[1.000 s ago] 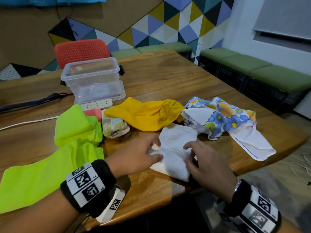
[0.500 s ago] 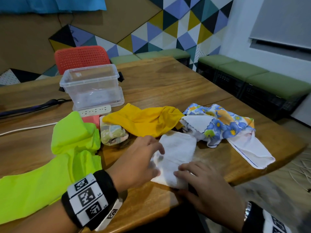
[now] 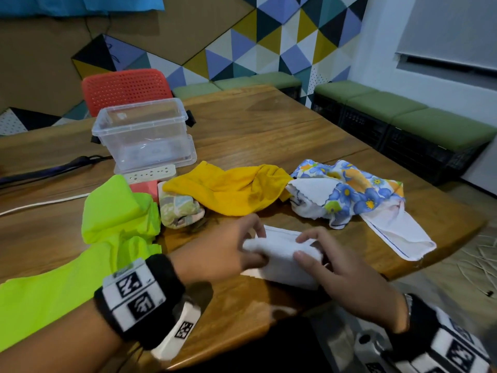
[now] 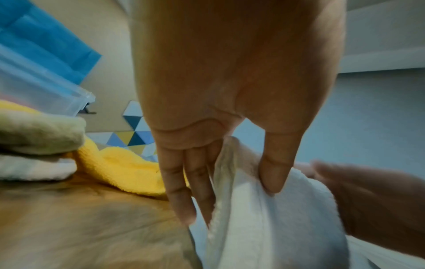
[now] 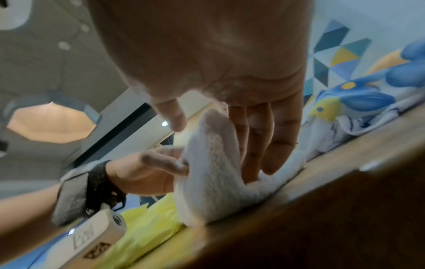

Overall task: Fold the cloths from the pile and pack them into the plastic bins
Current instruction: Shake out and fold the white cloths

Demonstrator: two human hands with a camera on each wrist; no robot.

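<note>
A small white cloth (image 3: 278, 244) lies near the table's front edge, doubled into a thick raised fold. My left hand (image 3: 255, 246) pinches its left end between thumb and fingers (image 4: 184, 191), as the left wrist view shows on the white cloth (image 4: 264, 236). My right hand (image 3: 300, 247) holds the right end. Its fingers (image 5: 264, 145) lie straight in the fold of the white cloth (image 5: 207, 182) and its thumb sits on the near side. The clear plastic bin (image 3: 142, 130) stands at the back left, apart from both hands.
Behind the white cloth lie a yellow cloth (image 3: 228, 189), a floral cloth (image 3: 355, 189), a small patterned bundle (image 3: 177, 208) and a white cloth with a blue edge (image 3: 398, 232). A neon green cloth (image 3: 107, 224) covers the left. A power strip (image 3: 150, 175) and cables lie by the bin.
The white cloth lay flat under my hands; now its near part is raised and doubled over between them. Both hands have closed in on its ends.
</note>
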